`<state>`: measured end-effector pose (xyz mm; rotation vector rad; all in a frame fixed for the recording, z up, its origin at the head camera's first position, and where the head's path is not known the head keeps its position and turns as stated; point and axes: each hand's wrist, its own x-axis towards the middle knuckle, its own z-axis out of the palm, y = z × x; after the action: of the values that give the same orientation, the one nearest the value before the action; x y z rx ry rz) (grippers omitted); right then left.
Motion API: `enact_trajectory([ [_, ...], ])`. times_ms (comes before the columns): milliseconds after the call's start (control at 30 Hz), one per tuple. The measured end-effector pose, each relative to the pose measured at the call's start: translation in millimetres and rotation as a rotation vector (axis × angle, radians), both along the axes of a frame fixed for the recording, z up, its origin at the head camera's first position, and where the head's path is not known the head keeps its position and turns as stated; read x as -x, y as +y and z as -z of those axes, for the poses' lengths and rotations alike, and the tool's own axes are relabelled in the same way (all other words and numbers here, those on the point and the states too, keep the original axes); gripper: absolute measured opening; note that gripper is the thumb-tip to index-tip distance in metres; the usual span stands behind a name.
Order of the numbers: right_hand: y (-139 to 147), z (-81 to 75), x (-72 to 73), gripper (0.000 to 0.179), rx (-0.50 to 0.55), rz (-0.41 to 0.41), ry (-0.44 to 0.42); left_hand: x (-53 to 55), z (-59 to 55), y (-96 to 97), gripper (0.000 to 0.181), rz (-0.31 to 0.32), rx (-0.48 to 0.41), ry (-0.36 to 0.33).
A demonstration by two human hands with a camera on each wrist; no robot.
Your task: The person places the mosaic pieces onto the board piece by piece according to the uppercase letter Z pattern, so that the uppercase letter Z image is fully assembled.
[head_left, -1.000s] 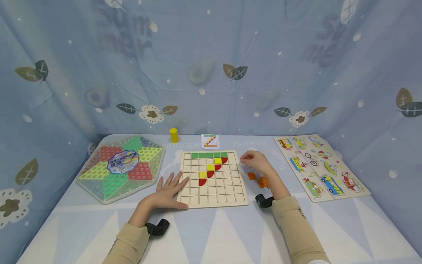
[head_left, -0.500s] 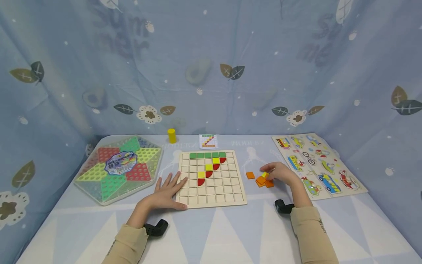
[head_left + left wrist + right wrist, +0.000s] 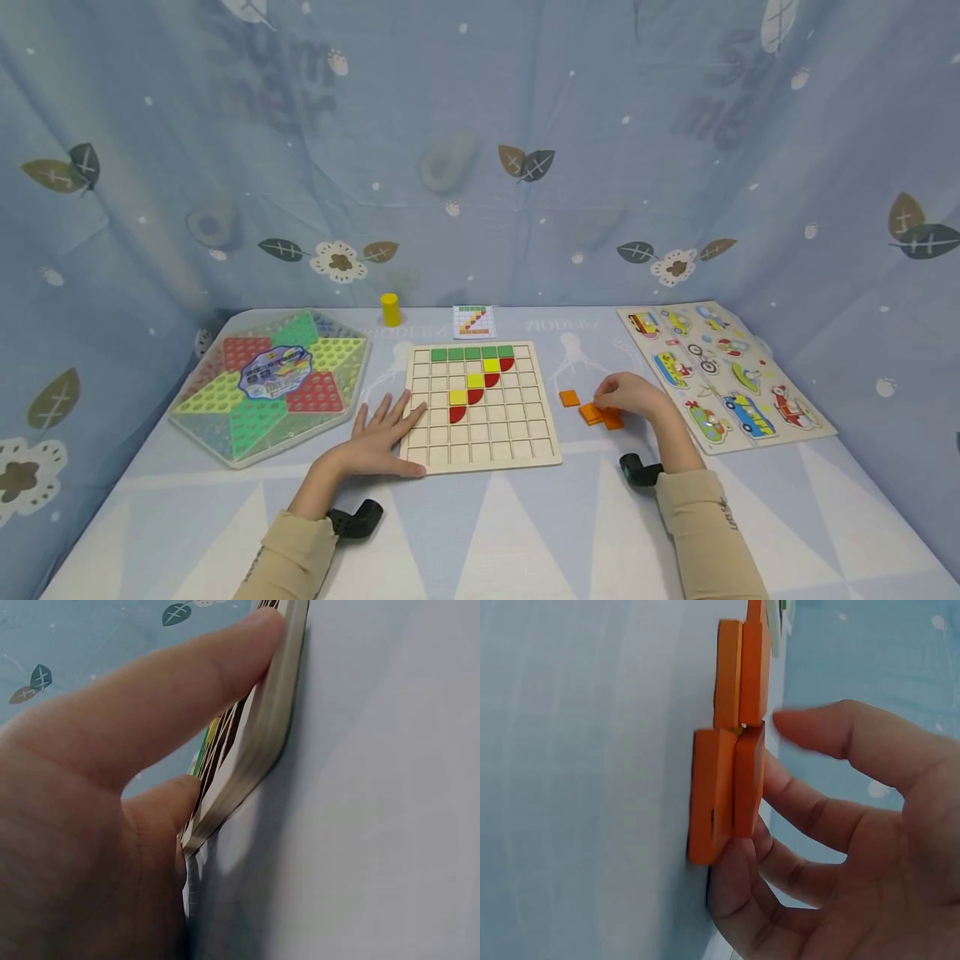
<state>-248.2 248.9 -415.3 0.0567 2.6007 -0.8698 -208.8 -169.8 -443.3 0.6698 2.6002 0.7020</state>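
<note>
The left hand point(image 3: 375, 446) rests with spread fingers on the left edge of a wooden grid board point(image 3: 512, 431); its thumb point(image 3: 225, 664) lies along the near edge. Green squares point(image 3: 472, 354), yellow squares point(image 3: 476, 381) and red quarter-round pieces point(image 3: 457, 414) sit in the grid. Right of the board, the right hand point(image 3: 630, 395) reaches over a small pile of orange square tiles point(image 3: 590, 414). Seen from the right wrist, its fingers curve behind the stacked orange tiles point(image 3: 748, 780), and the blurred thumb stands off from the other fingers. A sliver of yellow shows between those tiles.
One loose orange tile point(image 3: 569, 398) lies left of the pile. Behind the board are a pattern card point(image 3: 474, 332) and a yellow cylinder point(image 3: 391, 310). A hexagonal game box point(image 3: 247, 450) stands at the left, a vehicle picture puzzle point(image 3: 720, 392) at the right.
The right hand has moved from the board's right edge to the orange tiles. A yellow tile seen there half a second ago is hidden in the head view. The left hand stays put.
</note>
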Motion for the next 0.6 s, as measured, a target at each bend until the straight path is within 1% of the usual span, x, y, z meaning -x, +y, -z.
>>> enact_trajectory([
  [67,-1.6,0.6,0.2,0.019,-0.018,0.013,0.019,0.2,0.4,0.2,0.099,0.001,0.000,0.000],
  [167,-3.1,2.5,1.3,0.018,0.016,0.054,0.033,0.6,1.3,0.0,0.099,0.002,0.003,0.003],
  [233,-2.9,4.7,2.8,0.020,0.056,0.070,0.031,0.8,1.9,-0.1,0.099,0.002,0.003,0.004],
  [400,-2.8,6.5,3.3,0.032,0.165,0.105,0.024,0.5,2.1,0.1,0.099,0.003,0.000,0.004],
  [600,-1.9,4.7,4.0,0.042,0.279,0.190,0.028,-0.3,0.2,0.4,0.098,0.001,-0.001,0.003],
])
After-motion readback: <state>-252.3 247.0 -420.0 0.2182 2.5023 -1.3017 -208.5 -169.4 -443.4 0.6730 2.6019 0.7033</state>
